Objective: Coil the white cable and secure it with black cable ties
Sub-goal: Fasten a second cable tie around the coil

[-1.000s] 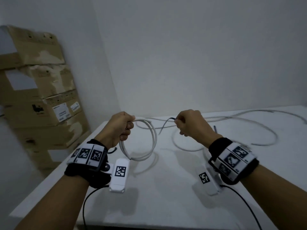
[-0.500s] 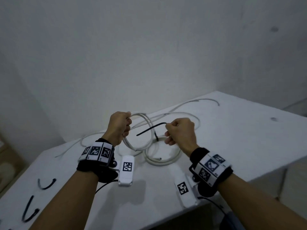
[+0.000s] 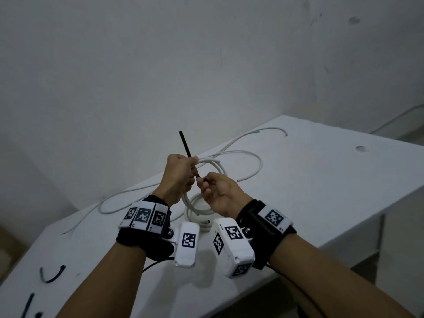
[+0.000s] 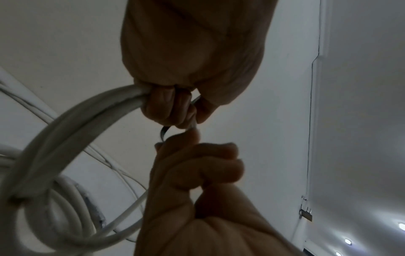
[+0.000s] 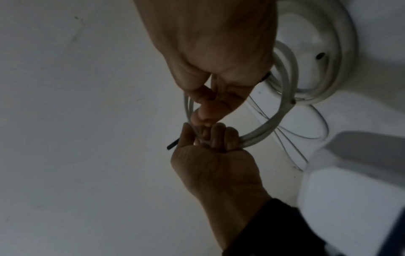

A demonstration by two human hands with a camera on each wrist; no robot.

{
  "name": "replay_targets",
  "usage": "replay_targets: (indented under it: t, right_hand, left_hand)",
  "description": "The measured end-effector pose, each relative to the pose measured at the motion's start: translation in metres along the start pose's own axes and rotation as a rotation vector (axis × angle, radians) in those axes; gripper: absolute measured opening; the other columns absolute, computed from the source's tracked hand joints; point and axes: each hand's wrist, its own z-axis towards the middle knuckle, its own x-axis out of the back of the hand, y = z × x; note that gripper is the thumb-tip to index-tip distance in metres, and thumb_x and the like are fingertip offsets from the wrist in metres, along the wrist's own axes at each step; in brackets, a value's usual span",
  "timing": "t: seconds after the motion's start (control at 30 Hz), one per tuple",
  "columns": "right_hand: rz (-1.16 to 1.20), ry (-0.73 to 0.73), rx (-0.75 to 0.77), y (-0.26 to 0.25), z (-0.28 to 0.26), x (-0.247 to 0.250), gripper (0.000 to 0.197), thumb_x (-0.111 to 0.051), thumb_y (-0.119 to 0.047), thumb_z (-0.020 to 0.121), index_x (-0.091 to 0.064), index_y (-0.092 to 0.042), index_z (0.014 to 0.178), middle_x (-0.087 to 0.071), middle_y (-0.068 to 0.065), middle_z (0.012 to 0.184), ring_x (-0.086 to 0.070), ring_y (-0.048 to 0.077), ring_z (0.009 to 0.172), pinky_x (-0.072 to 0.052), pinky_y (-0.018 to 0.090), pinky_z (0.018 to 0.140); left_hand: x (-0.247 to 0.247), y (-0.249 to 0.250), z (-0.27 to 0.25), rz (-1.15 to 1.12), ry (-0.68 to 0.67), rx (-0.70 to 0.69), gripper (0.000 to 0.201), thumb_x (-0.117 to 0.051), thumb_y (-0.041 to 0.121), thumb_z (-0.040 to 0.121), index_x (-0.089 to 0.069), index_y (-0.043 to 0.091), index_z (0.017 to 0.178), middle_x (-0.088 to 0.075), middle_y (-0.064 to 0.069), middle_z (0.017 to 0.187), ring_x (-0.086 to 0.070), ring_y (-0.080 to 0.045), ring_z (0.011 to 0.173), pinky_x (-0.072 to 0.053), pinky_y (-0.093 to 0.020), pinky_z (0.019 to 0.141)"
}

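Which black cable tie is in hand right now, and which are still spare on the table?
The straight black tie sticking up from the left hand, lower end pinched by the right hand. The curved tie and the others at the table's near-left edge lie untouched.

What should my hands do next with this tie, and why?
Probably bring the free end of the black cable tie round the coil to the right hand. The left hand grips the coiled white cable with the tie; its tip points up, unlooped, while the right hand pinches the lower end.
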Motion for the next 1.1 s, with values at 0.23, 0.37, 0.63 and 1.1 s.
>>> replay_targets:
  t: [0.23, 0.37, 0.63, 1.1]
  right_hand:
    - [-0.017, -0.091, -0.020, 0.002, -0.005, 0.003, 0.028, -0.036, -0.004, 0.094, -0.050, -0.006, 0.070, -0.055, 0.001, 0.051, -0.041, 0.003, 0.030, -0.029, 0.011, 0.031]
    - [-0.140, -0.083, 0.086, 0.005, -0.008, 0.007, 0.018, -0.044, -0.007, 0.094, -0.052, -0.008, 0.078, -0.056, 0.004, 0.057, -0.043, 0.007, 0.035, -0.032, 0.014, 0.035]
    - [-0.276, -0.329, 0.270, -0.004, -0.019, 0.011, 0.019, -0.047, -0.010, 0.097, -0.062, 0.003, 0.098, -0.069, 0.016, 0.085, -0.070, 0.022, 0.072, -0.058, 0.024, 0.063]
    - [-0.593, -0.157, 0.755, -0.023, -0.013, 0.013, 0.016, -0.054, -0.002, 0.093, -0.066, -0.012, 0.086, -0.068, 0.007, 0.079, -0.065, 0.012, 0.073, -0.052, 0.017, 0.069]
  left_hand:
    - [0.009, -0.004, 0.003, 0.004, -0.039, 0.062, 0.014, -0.045, 0.013, 0.096, -0.055, 0.013, 0.086, -0.034, 0.001, 0.052, -0.024, -0.009, 0.037, -0.018, -0.015, 0.036]
    - [0.013, -0.008, 0.007, 0.011, -0.007, 0.046, 0.015, -0.045, 0.011, 0.097, -0.059, 0.011, 0.091, -0.034, 0.000, 0.053, -0.023, -0.008, 0.037, -0.016, -0.015, 0.037]
    - [0.011, -0.013, 0.008, 0.000, -0.022, -0.019, 0.017, -0.049, 0.012, 0.097, -0.065, 0.009, 0.097, -0.048, -0.005, 0.061, -0.040, -0.015, 0.048, -0.032, -0.022, 0.044]
    - [-0.003, -0.011, -0.013, 0.052, -0.049, -0.146, 0.016, -0.051, 0.009, 0.094, -0.064, 0.011, 0.084, -0.041, 0.014, 0.039, -0.027, -0.005, 0.036, -0.021, -0.018, 0.035]
